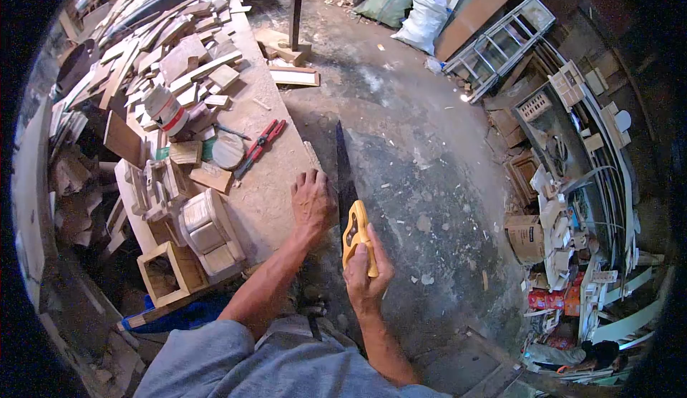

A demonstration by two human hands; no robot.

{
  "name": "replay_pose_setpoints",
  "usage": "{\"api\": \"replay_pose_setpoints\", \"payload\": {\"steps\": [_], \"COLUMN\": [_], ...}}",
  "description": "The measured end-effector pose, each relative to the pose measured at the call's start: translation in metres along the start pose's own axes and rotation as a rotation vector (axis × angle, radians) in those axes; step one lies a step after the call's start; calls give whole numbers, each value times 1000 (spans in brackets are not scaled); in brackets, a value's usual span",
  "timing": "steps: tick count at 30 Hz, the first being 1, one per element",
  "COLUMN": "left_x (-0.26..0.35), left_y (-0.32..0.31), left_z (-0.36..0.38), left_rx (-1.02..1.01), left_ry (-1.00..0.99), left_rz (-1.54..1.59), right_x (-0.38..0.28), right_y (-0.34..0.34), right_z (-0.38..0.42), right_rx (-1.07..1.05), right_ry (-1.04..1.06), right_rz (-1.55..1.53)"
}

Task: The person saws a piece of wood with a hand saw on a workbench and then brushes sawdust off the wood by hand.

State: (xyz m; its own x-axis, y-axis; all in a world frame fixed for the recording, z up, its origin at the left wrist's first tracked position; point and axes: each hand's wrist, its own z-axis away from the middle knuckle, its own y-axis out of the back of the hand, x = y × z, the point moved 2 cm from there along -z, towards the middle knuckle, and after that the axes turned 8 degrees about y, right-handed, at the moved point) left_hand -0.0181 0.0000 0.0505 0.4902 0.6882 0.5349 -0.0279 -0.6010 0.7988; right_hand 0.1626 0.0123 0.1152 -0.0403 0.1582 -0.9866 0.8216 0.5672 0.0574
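Observation:
My right hand is wrapped around the yellow handle of a handsaw. Its dark blade points away from me, just past the right edge of the wooden workbench. At that edge, my left hand presses down with curled fingers on a small wood strip, whose far end shows beyond the knuckles. The rest of the strip is hidden under the hand. Farther left on the bench lie red-handled pliers or cutters, a round wooden disc and a thin dark rod.
Wood offcuts heap up over the bench's far left. A white and red container leans among them. Wooden blocks and a square wooden frame stand nearer me. Across the concrete floor are a cardboard box and sacks.

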Motion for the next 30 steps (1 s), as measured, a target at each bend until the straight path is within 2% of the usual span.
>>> {"api": "replay_pose_setpoints", "payload": {"steps": [3,7,10,12,14,17,19,21,25,27,30], "left_x": [-6,-14,-21,-23,-25,-28,-25,-23,-25,-26,-22], "left_y": [-1,-8,-17,-20,-20,-19,-18,-13,-18,-17,-15], "left_z": [-1,0,-4,-2,-4,-6,0,-3,-4,-4,-2], "left_rx": [5,-4,1,-6,-19,-48,-49,-20,-21,-18,-40], "left_ry": [-20,-59,-75,-55,-77,-92,-87,-83,-92,-132,-81], "left_rz": [56,73,57,46,71,85,93,96,99,108,88], "right_x": [18,5,-20,-48,-54,-29,-9,-21,-51,-53,-20], "right_y": [3,13,24,37,41,19,2,11,54,53,10], "right_z": [0,-14,-3,22,20,-20,-59,-43,18,14,-60], "right_rx": [-28,-69,-90,-114,-104,-83,-119,-117,-92,-76,-83], "right_ry": [55,63,277,227,59,217,168,244,37,13,213], "right_rz": [103,155,346,378,273,314,258,299,218,149,216]}}
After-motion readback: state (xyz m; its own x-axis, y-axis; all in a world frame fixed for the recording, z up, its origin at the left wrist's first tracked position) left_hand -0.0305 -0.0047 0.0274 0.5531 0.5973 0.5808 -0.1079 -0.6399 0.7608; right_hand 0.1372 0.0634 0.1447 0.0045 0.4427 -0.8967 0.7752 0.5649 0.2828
